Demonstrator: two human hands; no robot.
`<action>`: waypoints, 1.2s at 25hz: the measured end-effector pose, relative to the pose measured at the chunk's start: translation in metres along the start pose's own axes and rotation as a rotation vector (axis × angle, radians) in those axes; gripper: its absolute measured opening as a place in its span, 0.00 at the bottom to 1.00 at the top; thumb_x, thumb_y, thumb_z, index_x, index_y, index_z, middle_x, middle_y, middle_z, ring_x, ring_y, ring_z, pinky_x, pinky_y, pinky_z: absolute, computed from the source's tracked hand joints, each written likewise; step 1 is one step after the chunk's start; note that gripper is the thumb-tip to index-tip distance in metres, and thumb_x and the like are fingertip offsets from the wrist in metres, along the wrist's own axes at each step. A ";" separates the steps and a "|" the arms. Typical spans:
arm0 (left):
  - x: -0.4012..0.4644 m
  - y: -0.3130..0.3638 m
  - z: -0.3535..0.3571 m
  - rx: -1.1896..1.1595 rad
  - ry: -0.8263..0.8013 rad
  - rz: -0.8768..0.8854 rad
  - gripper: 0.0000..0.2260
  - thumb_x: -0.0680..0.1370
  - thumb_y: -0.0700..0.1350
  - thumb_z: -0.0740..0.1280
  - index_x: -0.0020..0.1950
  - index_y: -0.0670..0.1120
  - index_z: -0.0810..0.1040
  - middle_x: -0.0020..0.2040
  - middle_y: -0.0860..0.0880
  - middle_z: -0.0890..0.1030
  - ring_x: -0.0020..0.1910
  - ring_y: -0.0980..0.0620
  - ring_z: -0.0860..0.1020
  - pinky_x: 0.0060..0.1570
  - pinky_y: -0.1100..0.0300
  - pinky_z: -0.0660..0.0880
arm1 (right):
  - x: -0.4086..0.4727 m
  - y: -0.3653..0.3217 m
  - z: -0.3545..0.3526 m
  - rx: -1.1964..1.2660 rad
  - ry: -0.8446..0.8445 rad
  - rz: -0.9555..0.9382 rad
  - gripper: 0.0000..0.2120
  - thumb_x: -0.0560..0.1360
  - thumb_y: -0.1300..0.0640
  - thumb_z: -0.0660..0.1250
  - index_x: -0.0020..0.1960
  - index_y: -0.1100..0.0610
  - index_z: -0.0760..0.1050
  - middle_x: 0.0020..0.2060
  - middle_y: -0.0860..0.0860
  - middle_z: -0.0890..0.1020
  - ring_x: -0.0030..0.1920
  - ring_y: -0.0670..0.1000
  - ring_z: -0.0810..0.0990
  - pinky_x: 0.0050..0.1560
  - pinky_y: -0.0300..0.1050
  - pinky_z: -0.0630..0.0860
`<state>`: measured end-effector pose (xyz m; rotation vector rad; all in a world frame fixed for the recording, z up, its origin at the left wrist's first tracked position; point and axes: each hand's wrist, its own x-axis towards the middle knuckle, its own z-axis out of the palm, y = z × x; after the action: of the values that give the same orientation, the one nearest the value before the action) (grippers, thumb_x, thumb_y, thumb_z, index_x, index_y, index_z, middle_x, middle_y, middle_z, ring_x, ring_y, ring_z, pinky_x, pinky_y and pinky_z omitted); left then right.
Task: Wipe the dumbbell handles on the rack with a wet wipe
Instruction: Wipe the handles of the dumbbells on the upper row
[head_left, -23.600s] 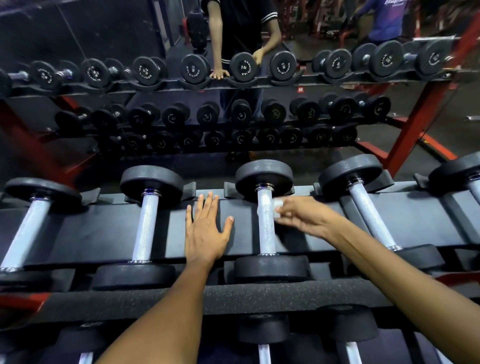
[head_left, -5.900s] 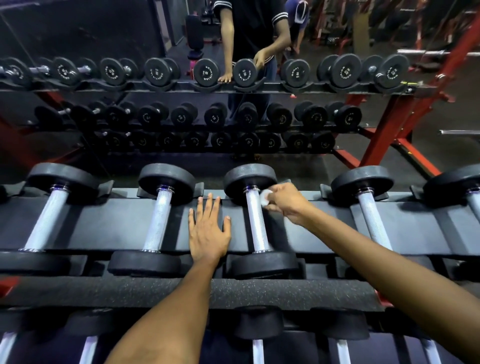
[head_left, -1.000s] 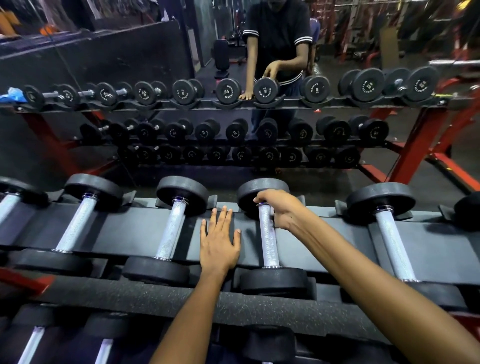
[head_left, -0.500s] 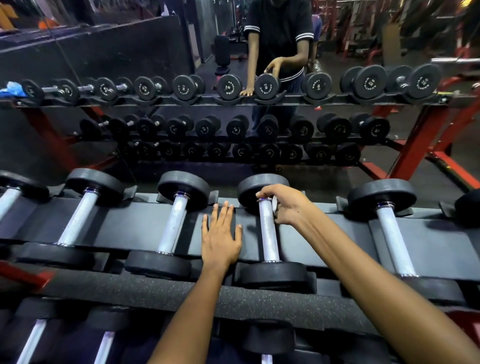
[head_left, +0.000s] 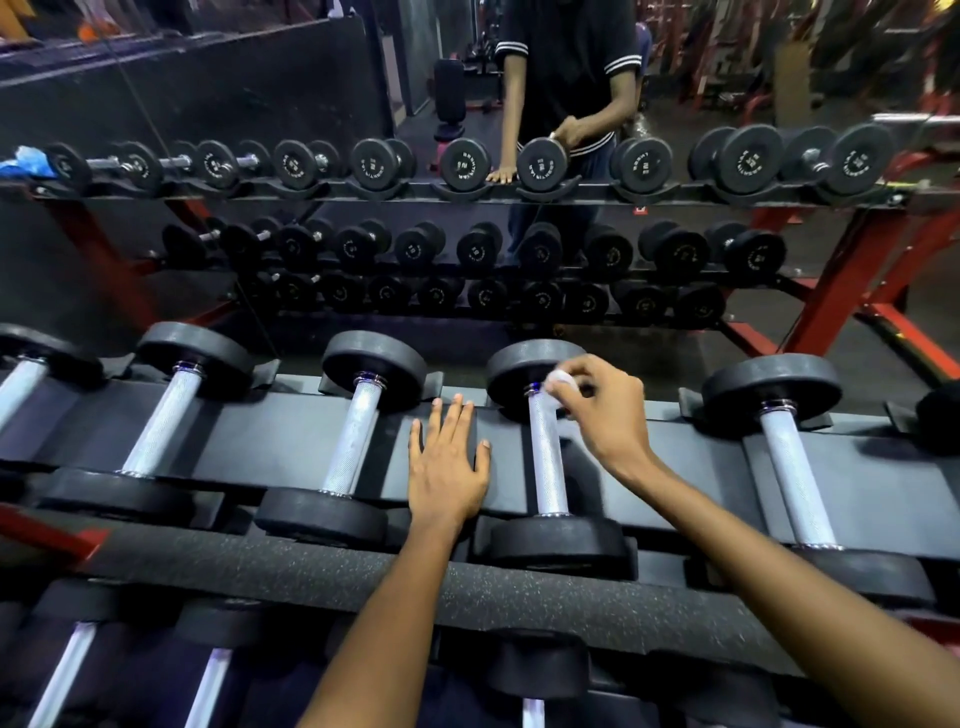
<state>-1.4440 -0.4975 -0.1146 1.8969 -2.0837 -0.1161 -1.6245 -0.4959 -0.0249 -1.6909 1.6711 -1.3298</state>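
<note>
Several black dumbbells with knurled silver handles lie across the top shelf of the rack (head_left: 291, 441). My right hand (head_left: 605, 410) pinches a small white wet wipe (head_left: 560, 383) at the far end of the middle dumbbell's handle (head_left: 546, 462), just below its far weight head. My left hand (head_left: 449, 467) rests flat, fingers straight, on the shelf between that handle and the dumbbell handle to its left (head_left: 353, 441). Another handle (head_left: 792, 478) lies to the right of my right arm.
A padded rail (head_left: 311, 571) runs along the rack's front, with more dumbbells on a shelf below. Ahead, a mirror (head_left: 208, 104) reflects the rack, its red frame (head_left: 841, 291) and a person in a black shirt.
My right hand has lifted off its grip round the handle's far end and now pinches the wipe, which shows at its fingertips. The view has tilted slightly. My left hand has stayed put.
</note>
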 end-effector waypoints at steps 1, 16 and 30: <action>0.002 0.000 0.001 0.007 0.002 0.001 0.29 0.79 0.58 0.44 0.80 0.52 0.50 0.80 0.54 0.49 0.78 0.56 0.43 0.76 0.52 0.38 | 0.001 -0.011 -0.002 -0.083 -0.083 -0.283 0.05 0.74 0.61 0.67 0.48 0.58 0.81 0.39 0.48 0.83 0.41 0.39 0.79 0.45 0.32 0.75; -0.001 0.000 0.000 -0.024 0.037 0.005 0.28 0.80 0.58 0.46 0.80 0.52 0.52 0.80 0.55 0.51 0.78 0.57 0.43 0.76 0.54 0.36 | 0.060 0.016 -0.006 -0.869 -0.765 -1.415 0.12 0.74 0.64 0.54 0.47 0.59 0.76 0.48 0.53 0.79 0.52 0.56 0.78 0.54 0.47 0.76; -0.002 0.000 -0.001 -0.030 0.029 0.010 0.28 0.80 0.57 0.46 0.80 0.51 0.52 0.80 0.54 0.50 0.78 0.56 0.43 0.75 0.54 0.36 | 0.006 0.063 -0.022 -0.382 -0.167 -0.371 0.05 0.71 0.67 0.63 0.42 0.61 0.77 0.36 0.56 0.80 0.35 0.56 0.80 0.35 0.41 0.73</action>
<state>-1.4435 -0.4954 -0.1143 1.8593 -2.0609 -0.1155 -1.6772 -0.5069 -0.0647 -2.3562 1.6434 -1.0194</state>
